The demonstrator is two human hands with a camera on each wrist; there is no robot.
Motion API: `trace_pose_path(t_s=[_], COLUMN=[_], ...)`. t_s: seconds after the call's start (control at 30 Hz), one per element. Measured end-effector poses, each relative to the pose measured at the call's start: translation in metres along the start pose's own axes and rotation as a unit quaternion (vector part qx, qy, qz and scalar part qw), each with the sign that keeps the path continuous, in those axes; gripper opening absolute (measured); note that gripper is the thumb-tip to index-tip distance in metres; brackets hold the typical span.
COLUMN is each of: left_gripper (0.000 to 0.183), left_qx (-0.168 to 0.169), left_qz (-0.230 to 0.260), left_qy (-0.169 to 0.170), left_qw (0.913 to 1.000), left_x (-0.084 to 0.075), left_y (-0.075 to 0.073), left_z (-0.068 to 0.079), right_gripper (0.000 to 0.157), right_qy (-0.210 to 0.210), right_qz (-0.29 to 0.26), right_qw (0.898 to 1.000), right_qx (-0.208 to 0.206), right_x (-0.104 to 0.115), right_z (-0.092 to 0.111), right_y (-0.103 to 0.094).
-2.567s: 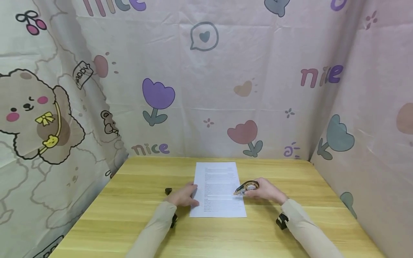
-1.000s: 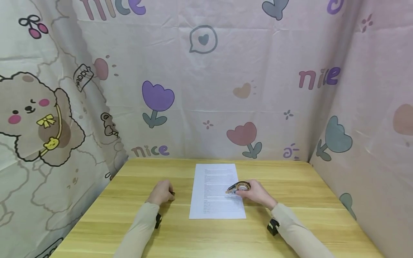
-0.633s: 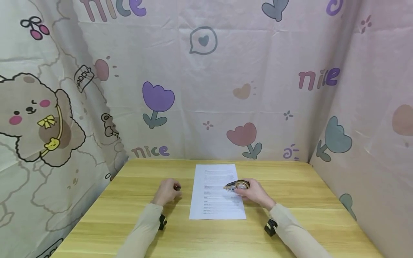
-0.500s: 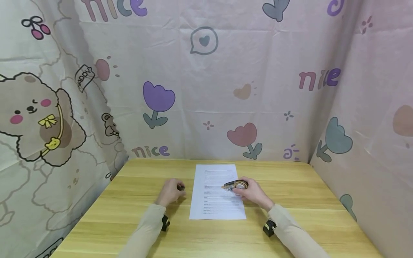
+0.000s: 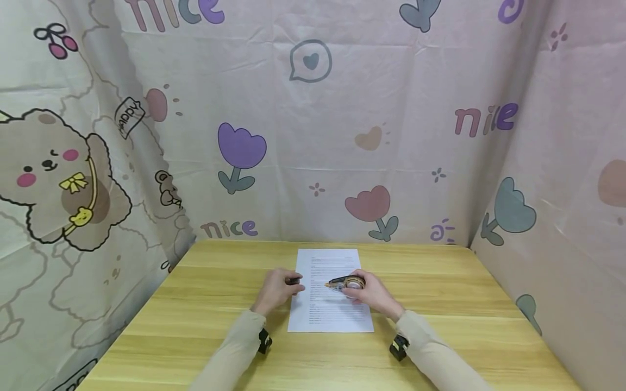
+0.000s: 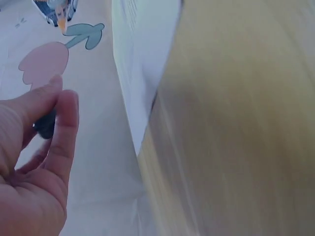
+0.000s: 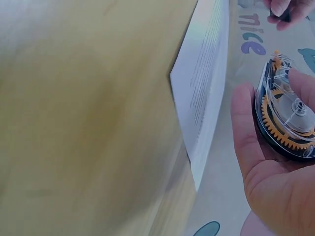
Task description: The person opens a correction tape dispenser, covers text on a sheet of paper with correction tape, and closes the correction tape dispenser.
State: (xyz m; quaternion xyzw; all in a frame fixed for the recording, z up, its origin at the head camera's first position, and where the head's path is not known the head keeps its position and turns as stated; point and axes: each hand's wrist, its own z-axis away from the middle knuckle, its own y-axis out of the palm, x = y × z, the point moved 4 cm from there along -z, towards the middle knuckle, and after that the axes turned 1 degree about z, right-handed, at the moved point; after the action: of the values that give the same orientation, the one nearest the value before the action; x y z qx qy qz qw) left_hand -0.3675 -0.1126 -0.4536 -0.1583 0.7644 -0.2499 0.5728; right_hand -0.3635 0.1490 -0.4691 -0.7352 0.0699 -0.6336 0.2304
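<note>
My right hand (image 5: 376, 296) holds a correction tape dispenser (image 5: 351, 283) over the printed sheet of paper (image 5: 332, 317), its orange tip pointing left. The right wrist view shows the dispenser's (image 7: 290, 115) clear case and orange gear between thumb and fingers. Above the sheet's left edge, my left hand (image 5: 274, 290) pinches a small black cap (image 5: 293, 281) between thumb and fingers. In the left wrist view most of this cap (image 6: 46, 125) is hidden by the fingers. A short gap separates dispenser tip and cap.
The paper lies on a light wooden table (image 5: 195, 309). Printed cloth (image 5: 303, 136) hangs behind the table and along both sides. Each wrist wears a small black camera, such as the right one (image 5: 399, 347).
The left hand leaves the paper's edge, takes the black cap from the table on the left and brings it right. The right hand moves left over the paper with the dispenser.
</note>
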Motion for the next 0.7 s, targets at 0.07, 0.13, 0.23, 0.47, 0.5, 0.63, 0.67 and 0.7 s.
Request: trace_pose_path(t_s=[0.07, 0.13, 0.23, 0.47, 0.5, 0.63, 0.67, 0.7], left_gripper=[0.035, 0.037, 0.037, 0.037, 0.037, 0.034, 0.033, 0.032], left_qx=[0.015, 0.026, 0.039, 0.073, 0.075, 0.078, 0.078, 0.078], left_qz=[0.024, 0.041, 0.055, 0.055, 0.055, 0.059, 0.061, 0.062], left_qy=[-0.002, 0.002, 0.012, 0.034, 0.038, 0.045, 0.048, 0.052], left_qw=[0.9996, 0.9988, 0.9976, 0.9953, 0.9949, 0.9942, 0.9939, 0.9937], left_x=[-0.002, -0.005, -0.009, -0.016, -0.016, -0.019, -0.02, -0.021], left_y=[0.004, 0.008, 0.012, 0.023, 0.024, 0.03, 0.03, 0.031], left_z=[-0.001, -0.001, -0.001, -0.002, -0.002, -0.002, -0.001, -0.001], right_gripper=[0.04, 0.04, 0.038, 0.037, 0.037, 0.036, 0.036, 0.036], right_qy=[-0.002, -0.007, -0.009, -0.017, -0.018, -0.017, -0.017, -0.017], right_qz=[-0.015, -0.034, -0.055, -0.055, -0.057, -0.065, -0.069, -0.072], right_qw=[1.0, 0.999, 0.998, 0.997, 0.996, 0.996, 0.995, 0.995], right_qx=[0.007, 0.019, 0.037, 0.058, 0.059, 0.063, 0.064, 0.066], right_x=[0.001, 0.004, 0.006, 0.007, 0.007, 0.01, 0.011, 0.011], right_z=[0.0, 0.001, 0.002, 0.001, 0.001, 0.001, 0.001, 0.001], right_y=[0.002, 0.004, 0.007, 0.011, 0.012, 0.014, 0.014, 0.015])
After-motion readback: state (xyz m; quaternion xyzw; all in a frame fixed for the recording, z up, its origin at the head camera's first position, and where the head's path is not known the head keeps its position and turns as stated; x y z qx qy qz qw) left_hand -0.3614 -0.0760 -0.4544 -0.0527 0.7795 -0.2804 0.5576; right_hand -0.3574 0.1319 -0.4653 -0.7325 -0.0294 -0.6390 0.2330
